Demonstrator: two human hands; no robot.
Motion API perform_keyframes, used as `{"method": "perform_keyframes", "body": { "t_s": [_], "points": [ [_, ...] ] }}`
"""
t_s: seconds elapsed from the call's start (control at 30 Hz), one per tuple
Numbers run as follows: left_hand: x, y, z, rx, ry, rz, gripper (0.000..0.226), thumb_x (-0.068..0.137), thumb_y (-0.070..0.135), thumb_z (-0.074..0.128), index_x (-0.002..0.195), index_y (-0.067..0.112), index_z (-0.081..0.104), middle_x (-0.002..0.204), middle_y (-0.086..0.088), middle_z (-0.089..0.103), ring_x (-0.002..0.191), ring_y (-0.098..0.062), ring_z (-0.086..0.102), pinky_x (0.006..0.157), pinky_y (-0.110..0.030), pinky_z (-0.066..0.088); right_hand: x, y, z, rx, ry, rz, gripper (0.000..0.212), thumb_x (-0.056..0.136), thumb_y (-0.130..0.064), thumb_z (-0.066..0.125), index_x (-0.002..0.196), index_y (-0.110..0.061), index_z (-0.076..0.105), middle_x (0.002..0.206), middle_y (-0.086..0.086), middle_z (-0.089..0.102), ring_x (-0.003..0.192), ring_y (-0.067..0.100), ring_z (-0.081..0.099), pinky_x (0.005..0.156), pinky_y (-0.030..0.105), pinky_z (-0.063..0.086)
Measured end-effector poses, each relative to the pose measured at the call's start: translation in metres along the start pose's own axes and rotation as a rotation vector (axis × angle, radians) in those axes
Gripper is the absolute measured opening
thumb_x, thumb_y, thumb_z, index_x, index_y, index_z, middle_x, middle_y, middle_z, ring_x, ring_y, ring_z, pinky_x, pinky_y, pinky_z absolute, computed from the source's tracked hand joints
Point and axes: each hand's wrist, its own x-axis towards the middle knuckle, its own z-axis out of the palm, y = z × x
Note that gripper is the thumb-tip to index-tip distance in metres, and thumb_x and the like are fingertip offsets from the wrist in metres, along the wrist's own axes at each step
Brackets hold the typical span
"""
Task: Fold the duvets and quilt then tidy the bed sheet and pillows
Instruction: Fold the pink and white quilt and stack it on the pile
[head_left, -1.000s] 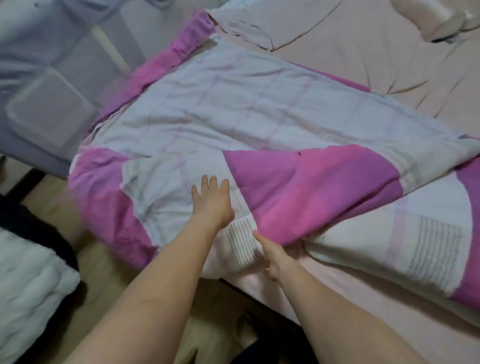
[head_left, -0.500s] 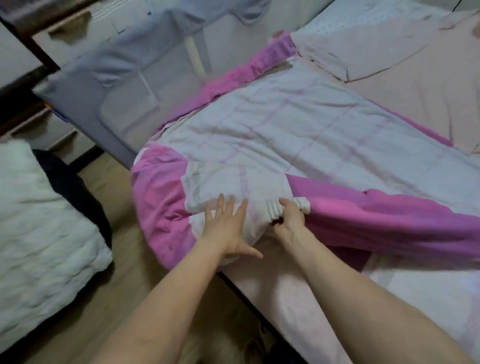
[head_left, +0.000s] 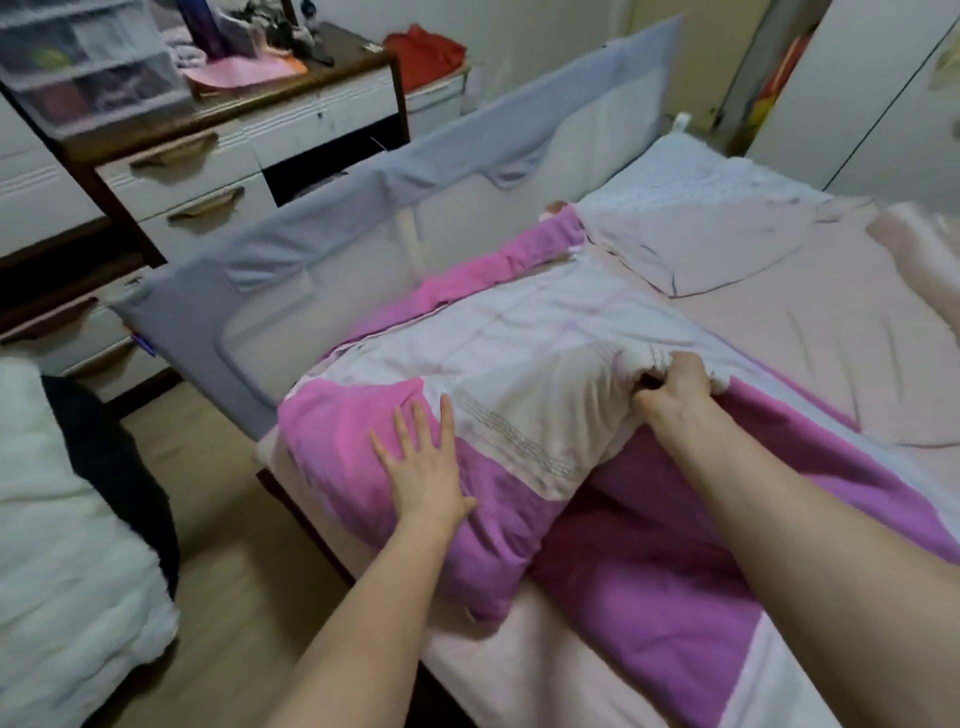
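While the pink and white quilt (head_left: 519, 364) lies bunched across the near left corner of the bed, you have both hands on it. Its white panel faces up in the middle, a pink band runs along the far edge beside the rail, and a purple-pink stretch trails toward you on the right, draped over the pale pink bed sheet (head_left: 831, 332).

Your right hand (head_left: 675, 387) is curled tight around a gathered corner of the white panel, fingers folded over the fabric and knuckles up, so the cloth puckers into the fist. The fabric below that hand hangs in a raised fold above the purple layer.

Your left hand (head_left: 421, 462) lies flat on the pink part at the quilt's near left end, fingers straight and spread, thumb out to the side, palm pressing down on the padded roll. It holds nothing; it only rests on the cloth.

Beyond the quilt a pillow (head_left: 691, 234) sits at the head of the bed, touching the quilt's far corner. A grey fabric bed rail (head_left: 363, 208) stands along the far side. Behind it is a dresser (head_left: 218, 156) with cluttered top, and a white fluffy bundle (head_left: 57, 519) lies on the floor at your left.
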Motion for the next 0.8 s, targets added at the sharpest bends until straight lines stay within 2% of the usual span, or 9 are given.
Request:
{"method": "perform_keyframes", "body": {
  "t_s": [0.13,0.2,0.27,0.37,0.47,0.53,0.6,0.73,0.8],
  "points": [
    [0.081,-0.013,-0.004,0.013,-0.045,0.203,0.133,0.07,0.065,0.07,0.148,0.016,-0.026,0.16,-0.011,-0.014,0.145,-0.038,-0.014,0.111,-0.065,0.003,0.027,0.018,0.027,0.161,0.077,-0.069,0.008,0.08,-0.012,0.064,0.086,-0.012,0.06,0.084,-0.002,0.064,0.062,0.012,0.065,0.052,0.021,0.052],
    [0.118,-0.021,-0.005,0.06,-0.084,0.307,0.134,0.068,0.067,0.07,0.149,0.016,-0.025,0.161,-0.009,-0.011,0.146,-0.037,-0.013,0.111,-0.065,0.001,0.054,0.043,0.04,-0.05,0.06,-0.133,0.056,0.06,-0.032,0.087,0.105,-0.008,0.065,0.095,0.002,0.069,0.083,0.018,0.069,0.076,0.033,0.057],
    [0.143,-0.031,-0.003,0.088,-0.125,0.397,0.135,0.067,0.069,0.07,0.149,0.016,-0.023,0.16,-0.01,-0.011,0.146,-0.037,-0.014,0.111,-0.065,0.0,0.077,0.077,0.042,-0.425,0.053,-0.165,0.105,0.032,-0.055,0.092,0.122,-0.013,0.06,0.114,0.001,0.067,0.105,0.022,0.065,0.094,0.041,0.051],
    [0.179,-0.052,0.011,0.145,-0.231,0.513,0.14,0.06,0.07,0.073,0.15,0.017,-0.02,0.16,-0.011,-0.011,0.145,-0.037,-0.015,0.112,-0.064,0.0,0.094,0.144,0.037,-0.832,0.088,-0.16,0.109,0.05,-0.049,0.089,0.138,-0.011,0.038,0.128,0.001,0.054,0.12,0.023,0.052,0.104,0.041,0.042],
    [0.203,-0.067,0.037,0.187,-0.348,0.604,0.141,0.059,0.069,0.075,0.151,0.018,-0.018,0.16,-0.011,-0.009,0.146,-0.036,-0.012,0.112,-0.064,0.0,0.084,0.198,0.019,-0.772,0.233,-0.084,0.123,0.048,-0.038,0.092,0.146,-0.023,0.018,0.12,-0.003,0.054,0.116,0.021,0.054,0.103,0.036,0.039],
    [0.209,-0.074,0.055,0.207,-0.411,0.649,0.139,0.06,0.066,0.076,0.151,0.019,-0.019,0.16,-0.009,-0.012,0.147,-0.035,-0.01,0.113,-0.064,0.001,0.079,0.226,-0.004,-0.711,0.313,0.051,0.107,0.05,-0.039,0.092,0.138,-0.014,0.037,0.128,0.005,0.057,0.112,0.022,0.056,0.099,0.033,0.043],
    [0.217,-0.079,0.073,0.222,-0.466,0.677,0.137,0.063,0.065,0.075,0.15,0.02,-0.02,0.16,-0.008,-0.017,0.146,-0.036,-0.011,0.113,-0.065,0.002,0.065,0.247,-0.023,-0.719,0.377,0.211,0.099,0.052,-0.046,0.09,0.133,-0.008,0.046,0.128,0.01,0.056,0.112,0.025,0.056,0.097,0.035,0.046],
    [0.226,-0.084,0.082,0.182,-0.526,0.672,0.137,0.062,0.067,0.074,0.15,0.022,-0.02,0.159,-0.006,-0.019,0.146,-0.035,-0.013,0.112,-0.064,0.002,0.064,0.249,-0.028,-0.598,0.394,0.299,0.044,0.079,-0.014,0.076,0.117,0.001,0.058,0.095,0.013,0.061,0.083,0.024,0.057,0.068,0.031,0.047],
    [0.23,-0.078,0.075,0.049,-0.59,0.575,0.131,0.064,0.072,0.068,0.152,0.022,-0.015,0.16,-0.005,-0.014,0.147,-0.032,-0.01,0.114,-0.062,0.004,0.076,0.226,-0.011,-0.496,0.393,0.228,0.033,0.082,-0.004,0.067,0.113,0.005,0.058,0.086,0.013,0.061,0.074,0.023,0.058,0.056,0.027,0.046]
  ]
}}
